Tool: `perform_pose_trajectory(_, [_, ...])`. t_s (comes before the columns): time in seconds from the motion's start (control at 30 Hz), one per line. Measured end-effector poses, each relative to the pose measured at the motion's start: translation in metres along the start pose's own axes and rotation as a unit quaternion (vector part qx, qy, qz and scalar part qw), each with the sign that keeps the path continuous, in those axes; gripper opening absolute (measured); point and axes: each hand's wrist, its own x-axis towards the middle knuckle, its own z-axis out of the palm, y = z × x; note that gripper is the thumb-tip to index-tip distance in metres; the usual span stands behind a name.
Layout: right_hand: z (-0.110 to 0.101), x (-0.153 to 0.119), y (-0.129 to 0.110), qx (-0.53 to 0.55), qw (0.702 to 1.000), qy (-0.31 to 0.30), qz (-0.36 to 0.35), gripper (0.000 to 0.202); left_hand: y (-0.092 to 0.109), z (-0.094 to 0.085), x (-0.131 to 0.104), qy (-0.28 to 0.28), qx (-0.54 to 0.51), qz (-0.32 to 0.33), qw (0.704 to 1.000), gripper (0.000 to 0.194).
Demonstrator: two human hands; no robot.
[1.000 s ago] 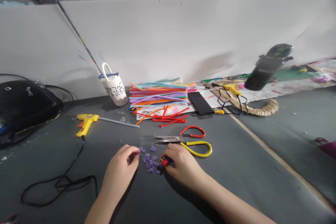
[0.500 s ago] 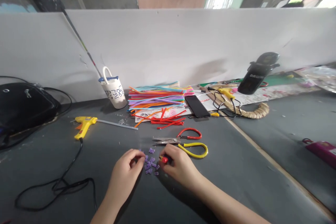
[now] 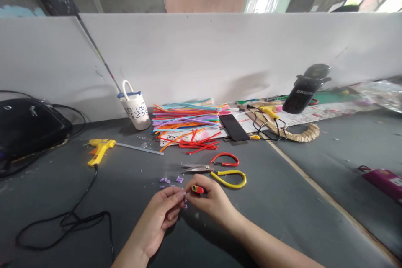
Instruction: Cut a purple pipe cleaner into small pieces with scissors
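Observation:
My left hand (image 3: 163,213) is closed, thumb and forefinger pinching a small purple piece (image 3: 184,194) of which only a bit shows. Its fingertips meet those of my right hand (image 3: 213,199), which is wrapped around a red lighter (image 3: 198,189) with its metal end pointing left. Several loose purple pieces (image 3: 179,179) lie on the dark table just beyond and under my hands. Behind my right hand rest scissors (image 3: 201,168) with one red and one yellow handle, blades slightly apart and pointing left.
A yellow glue gun (image 3: 101,150) with a trailing black cord lies at left. Farther back are a white cup (image 3: 136,111), a pile of coloured pipe cleaners (image 3: 185,117), cut red ones (image 3: 201,145) and a black phone (image 3: 234,127). A purple object (image 3: 381,181) lies at right.
My left hand has moved right and now meets my right hand, a purple piece between its fingertips. The right hand keeps the lighter. The loose pieces look more spread out.

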Motion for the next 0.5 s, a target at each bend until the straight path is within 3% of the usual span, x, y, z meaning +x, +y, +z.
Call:
perform_pose_trajectory(0.37, [-0.0021,-0.0006,-0.0032,-0.017,1.000,0.005,0.017,0.007,0.0036,0.0067,-0.0062,0.077,0.102,0.023,0.992,0.020])
perform_pose_trajectory(0.5, [-0.0017,0.0003,0.0004,-0.021,1.000,0.005,0.002,0.009,0.0027,0.0058,-0.0062,0.072,0.109,0.014,0.991,0.016])
